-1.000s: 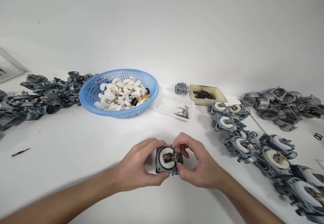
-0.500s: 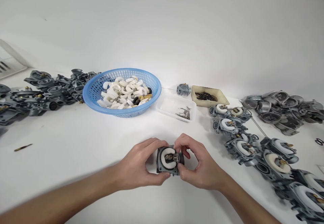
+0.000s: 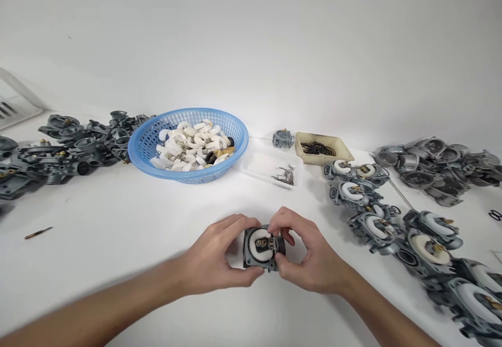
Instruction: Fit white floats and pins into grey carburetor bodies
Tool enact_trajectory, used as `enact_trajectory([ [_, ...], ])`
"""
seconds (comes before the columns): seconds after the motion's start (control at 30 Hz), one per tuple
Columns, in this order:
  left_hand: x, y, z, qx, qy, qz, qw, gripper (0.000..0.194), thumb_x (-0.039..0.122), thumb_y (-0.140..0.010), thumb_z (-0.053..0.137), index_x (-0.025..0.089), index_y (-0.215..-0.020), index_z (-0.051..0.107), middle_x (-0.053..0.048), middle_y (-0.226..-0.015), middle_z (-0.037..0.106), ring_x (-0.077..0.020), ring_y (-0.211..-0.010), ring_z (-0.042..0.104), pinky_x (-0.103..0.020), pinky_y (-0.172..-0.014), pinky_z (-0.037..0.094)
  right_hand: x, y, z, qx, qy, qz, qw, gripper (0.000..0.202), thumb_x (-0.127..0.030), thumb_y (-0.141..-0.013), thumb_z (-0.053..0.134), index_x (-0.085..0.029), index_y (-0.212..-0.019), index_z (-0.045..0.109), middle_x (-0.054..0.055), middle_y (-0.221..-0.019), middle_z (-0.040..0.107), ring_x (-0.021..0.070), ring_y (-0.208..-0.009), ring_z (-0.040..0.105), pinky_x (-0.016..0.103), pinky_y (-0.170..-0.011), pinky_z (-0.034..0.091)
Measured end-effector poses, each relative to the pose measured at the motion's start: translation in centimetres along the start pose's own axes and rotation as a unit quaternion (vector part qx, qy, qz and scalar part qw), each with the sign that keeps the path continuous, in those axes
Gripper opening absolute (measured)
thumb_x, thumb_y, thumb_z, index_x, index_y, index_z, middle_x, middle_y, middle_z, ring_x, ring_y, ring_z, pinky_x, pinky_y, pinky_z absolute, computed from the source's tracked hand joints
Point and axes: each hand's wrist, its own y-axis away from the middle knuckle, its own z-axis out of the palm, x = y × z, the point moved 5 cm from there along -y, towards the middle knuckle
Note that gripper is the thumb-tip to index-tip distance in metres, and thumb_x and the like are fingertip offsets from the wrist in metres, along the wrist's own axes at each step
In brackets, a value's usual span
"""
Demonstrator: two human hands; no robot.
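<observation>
A grey metal carburetor (image 3: pixel 247 255) lies on the white table in front of me, its float side up. Set in its round chamber is a white C-shaped float (image 3: pixel 255 250), with brass jets showing in the middle. My left hand (image 3: pixel 221 258) wraps round the body's left side, thumb at the near edge and fingers at the far edge. At the float's hinge on the right, the thumb and index finger of my right hand (image 3: pixel 308 255) press from either side. Any small pin between those fingertips is too small to make out.
Behind stands a blue basket (image 3: pixel 137 160) of white floats. Beside it are a clear tray (image 3: pixel 254 166) with small metal pins and a yellowish tray (image 3: pixel 343 151) of black rings. Carburetors with floats (image 3: pixel 376 229) line the right; bare carburetor bodies (image 3: pixel 86 146) pile up left.
Both hands keep the same hold on the carburetor, with hardly any finger movement. The view has shifted very slightly.
</observation>
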Motion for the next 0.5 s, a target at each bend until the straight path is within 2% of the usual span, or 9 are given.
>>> enact_trajectory([
  [0.37, 0.04, -0.06, -0.08, -0.003, -0.008, 0.001, 1.000, 0.052, 0.025, -0.076, 0.077, 0.027, -0.123, 0.055, -0.003, -0.109, 0.069, -0.0214, -0.093, 0.066, -0.033, -0.082, 0.052, -0.43, -0.15, -0.07, 0.013, 0.016, -0.024, 1.000, 0.045, -0.003, -0.067, 0.057, -0.026, -0.107, 0.058, 0.000, -0.090, 0.057, 0.0154, -0.073, 0.045, 0.029, -0.063, 0.042],
  [0.5, 0.01, 0.01, -0.08, 0.000, -0.011, 0.006, 1.000, 0.053, 0.024, -0.075, 0.077, 0.027, -0.123, 0.055, -0.002, -0.107, 0.069, -0.0206, -0.092, 0.066, -0.032, -0.081, 0.052, -0.24, -0.06, -0.18, 0.017, 0.016, -0.011, 1.000, 0.044, -0.002, -0.071, 0.056, -0.026, -0.107, 0.058, -0.003, -0.080, 0.055, 0.0146, -0.071, 0.047, 0.028, -0.064, 0.042],
])
